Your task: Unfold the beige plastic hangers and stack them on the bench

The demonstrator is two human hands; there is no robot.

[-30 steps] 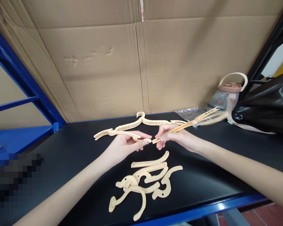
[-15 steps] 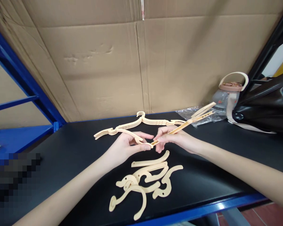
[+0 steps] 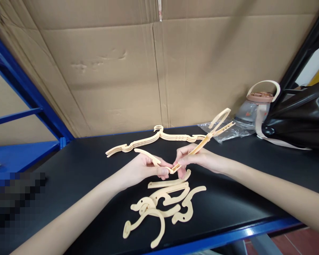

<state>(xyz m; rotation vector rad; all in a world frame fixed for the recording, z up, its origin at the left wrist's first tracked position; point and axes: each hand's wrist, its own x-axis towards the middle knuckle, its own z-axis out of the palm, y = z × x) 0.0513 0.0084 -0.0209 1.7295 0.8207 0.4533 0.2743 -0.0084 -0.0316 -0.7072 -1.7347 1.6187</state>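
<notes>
Between the fingers of my left hand is a curved cream hanger end piece, its far tip sticking out to the upper left. My right hand grips a partly assembled hanger, a long channelled arm with a hook at its upper right. The two parts meet at my fingertips; whether they are locked together I cannot tell. Below my hands, several loose hanger pieces lie in a pile on the black table. Behind my hands rests a stack of assembled hangers.
A clear bottle with a pink lid and strap stands at the back right, beside crumpled plastic wrap and a black bag. Cardboard walls the back. A blue metal edge runs along the table's front.
Both hands have come slightly lower with the parts in them. The held hanger has turned, so its hook now shows more as a loop.
</notes>
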